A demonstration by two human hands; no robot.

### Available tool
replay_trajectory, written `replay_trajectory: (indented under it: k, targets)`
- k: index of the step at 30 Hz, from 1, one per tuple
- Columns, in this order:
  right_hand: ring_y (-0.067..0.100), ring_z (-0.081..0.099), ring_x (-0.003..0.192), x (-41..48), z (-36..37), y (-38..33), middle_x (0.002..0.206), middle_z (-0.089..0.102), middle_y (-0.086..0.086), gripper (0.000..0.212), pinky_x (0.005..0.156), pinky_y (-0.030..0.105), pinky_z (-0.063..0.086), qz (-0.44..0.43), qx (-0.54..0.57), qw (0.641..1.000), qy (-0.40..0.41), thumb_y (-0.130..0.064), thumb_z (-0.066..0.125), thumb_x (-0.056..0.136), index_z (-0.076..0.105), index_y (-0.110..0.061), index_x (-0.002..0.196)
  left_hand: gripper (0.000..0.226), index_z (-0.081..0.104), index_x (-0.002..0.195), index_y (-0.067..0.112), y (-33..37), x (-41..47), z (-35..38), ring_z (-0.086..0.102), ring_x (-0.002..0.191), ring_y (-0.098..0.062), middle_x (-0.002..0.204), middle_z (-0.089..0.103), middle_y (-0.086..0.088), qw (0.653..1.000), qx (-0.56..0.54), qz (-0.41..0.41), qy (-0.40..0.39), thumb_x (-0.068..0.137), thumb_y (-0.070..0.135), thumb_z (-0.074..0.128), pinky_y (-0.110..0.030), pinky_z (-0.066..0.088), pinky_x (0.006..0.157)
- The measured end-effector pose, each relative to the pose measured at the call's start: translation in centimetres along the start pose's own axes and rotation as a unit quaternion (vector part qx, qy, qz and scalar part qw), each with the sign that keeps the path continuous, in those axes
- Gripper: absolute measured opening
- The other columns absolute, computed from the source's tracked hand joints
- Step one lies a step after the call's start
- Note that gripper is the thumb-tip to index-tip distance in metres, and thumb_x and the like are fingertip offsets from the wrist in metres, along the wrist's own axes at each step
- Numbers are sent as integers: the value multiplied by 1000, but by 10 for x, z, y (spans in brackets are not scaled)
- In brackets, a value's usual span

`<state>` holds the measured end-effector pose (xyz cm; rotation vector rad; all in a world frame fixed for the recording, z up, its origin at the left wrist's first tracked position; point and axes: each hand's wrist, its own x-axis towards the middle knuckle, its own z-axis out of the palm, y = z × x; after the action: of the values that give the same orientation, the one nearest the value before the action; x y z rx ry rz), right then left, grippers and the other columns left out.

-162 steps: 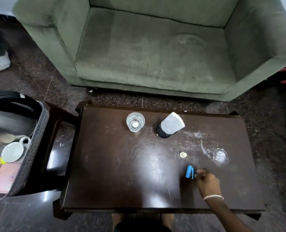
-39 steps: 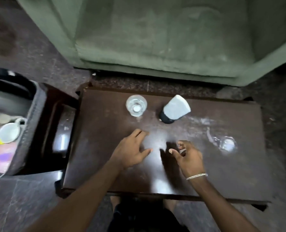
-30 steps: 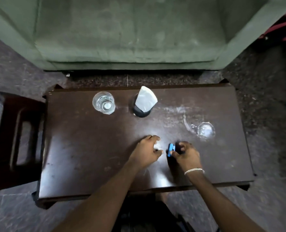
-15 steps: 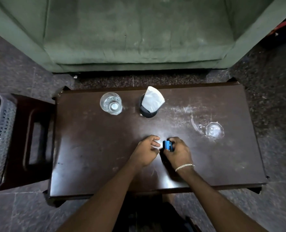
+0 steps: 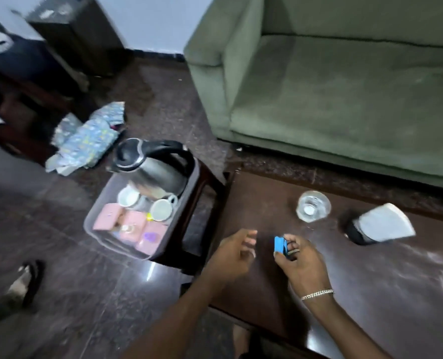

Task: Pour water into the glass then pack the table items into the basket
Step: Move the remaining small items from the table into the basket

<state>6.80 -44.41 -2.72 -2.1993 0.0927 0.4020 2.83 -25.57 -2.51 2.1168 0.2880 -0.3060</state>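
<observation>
A green sofa [image 5: 344, 94] stands against a pale wall, its front edge just behind the low worktop. On the dark stone floor [image 5: 85, 294] to the left, a crumpled blue patterned cloth [image 5: 85, 136] lies beside dark wooden furniture [image 5: 78, 32]. A black sandal [image 5: 30, 281] rests near the left edge.

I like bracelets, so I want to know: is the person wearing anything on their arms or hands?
Yes. The right hand has a thin, shiny silver-coloured chain bracelet around its wrist. The left hand has nothing visible on its wrist. Both forearms are bare, with no sleeves, gloves or watch showing.
</observation>
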Motion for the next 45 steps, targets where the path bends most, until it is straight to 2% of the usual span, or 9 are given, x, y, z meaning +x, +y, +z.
replay_trajectory:
  k: [7, 14, 16, 18, 21, 26, 29, 38, 45]
  targets:
    - [7, 66, 80, -9, 73, -115, 95, 70, -7, 42, 79, 28, 56, -111, 11, 991, -75, -18, 82, 71, 69, -24, 110, 47, 59, 134, 18, -42, -37, -123, 69, 94, -5, 111, 68, 1, 991, -36, -27, 123, 89, 4, 64, -14, 54, 80]
    - [12, 63, 73, -17, 153, -193, 89, 66, -8, 36, 74, 37, 56, -185, 6, 972, -144, -22, 76, 71, 68, -27, 106, 33, 64, 118, 17, -101, -64, -201, 62, 72, -8, 100, 65, 4, 956, 56, -68, 279, 88, 4, 67, -30, 56, 71]
    - [14, 64, 77, -16, 175, -210, 94, 68, -6, 39, 79, 34, 55, -206, -19, 965, -159, -24, 76, 72, 68, -25, 110, 30, 63, 117, 15, -115, -66, -216, 62, 72, -12, 105, 61, 3, 939, 97, -107, 312, 88, 9, 71, -35, 54, 72]
    - [17, 65, 85, -14, 194, -227, 101, 69, -3, 42, 83, 32, 53, -234, -51, 955, -176, -23, 75, 73, 66, -24, 114, 40, 61, 126, 13, -128, -65, -226, 66, 90, -25, 119, 60, -5, 932, 132, -157, 300, 88, 16, 72, -40, 54, 82]
    - [26, 63, 96, -6, 223, -248, 109, 67, 6, 42, 86, 37, 51, -287, -110, 930, -201, -21, 72, 77, 62, -17, 118, 44, 59, 131, 11, -144, -63, -231, 57, 114, -36, 126, 62, -12, 924, 214, -197, 247, 91, 26, 71, -45, 47, 95]
    - [35, 63, 101, 9, 273, -262, 109, 66, 8, 33, 83, 43, 46, -361, -242, 875, -215, -26, 68, 80, 55, -17, 110, 23, 66, 108, 10, -166, -57, -228, 55, 107, -37, 110, 68, -11, 926, 214, -203, 236, 92, 27, 64, -49, 50, 90]
    - [35, 62, 103, 15, 289, -264, 112, 66, 10, 34, 85, 43, 40, -375, -301, 847, -228, -23, 67, 83, 53, -15, 112, 20, 65, 106, 11, -168, -55, -228, 54, 103, -36, 107, 69, -11, 926, 208, -197, 245, 92, 26, 63, -48, 50, 85]
    - [30, 63, 108, 25, 318, -255, 112, 67, 9, 29, 86, 42, 39, -413, -358, 803, -239, -19, 67, 84, 55, -14, 111, 18, 66, 104, 10, -180, -63, -234, 53, 105, -35, 107, 69, -13, 921, 239, -192, 241, 91, 22, 65, -45, 44, 91]
    - [32, 60, 111, 24, 317, -248, 117, 65, 11, 35, 85, 42, 39, -434, -331, 802, -245, -20, 68, 86, 54, -10, 116, 19, 65, 104, 10, -175, -60, -236, 55, 106, -37, 108, 69, -14, 917, 242, -207, 238, 91, 24, 66, -46, 44, 89]
